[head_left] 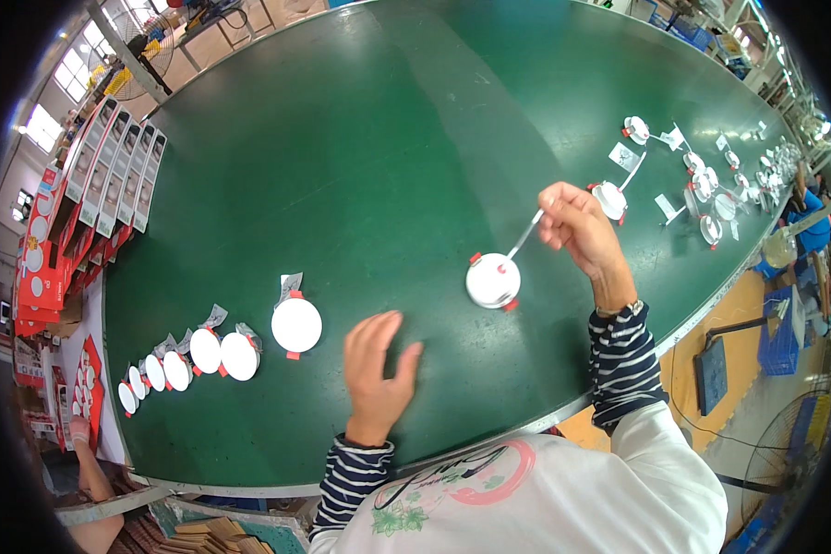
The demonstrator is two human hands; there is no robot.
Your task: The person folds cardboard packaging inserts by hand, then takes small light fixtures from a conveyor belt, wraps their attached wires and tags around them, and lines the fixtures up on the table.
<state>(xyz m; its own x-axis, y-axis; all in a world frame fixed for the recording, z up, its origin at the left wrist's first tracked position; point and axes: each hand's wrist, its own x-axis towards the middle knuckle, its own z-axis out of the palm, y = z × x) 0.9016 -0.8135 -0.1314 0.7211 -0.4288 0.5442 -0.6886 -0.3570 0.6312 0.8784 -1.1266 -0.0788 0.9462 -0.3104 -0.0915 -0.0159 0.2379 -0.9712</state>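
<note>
My right hand [582, 229] pinches the end of a white lead [524, 237] between thumb and fingers. That lead runs down to a round white downlight [491, 284] with red clips, lying on the green table [360, 185]. Left of it, my left hand [379, 379] hovers over the surface with thumb and fingers apart, holding nothing. Nearest to that hand is another downlight [296, 326], white face up, with a grey printed slip [290, 284] sticking out behind it. Just beyond my right hand sits one more downlight [608, 200].
A row of downlights [176, 370] with slips extends to the left. Many more [711, 229], with leads and paper tags, spread along the right side. Stacked printed boxes [111, 171] stand at the left edge. Another person's arm [90, 471] shows at lower left.
</note>
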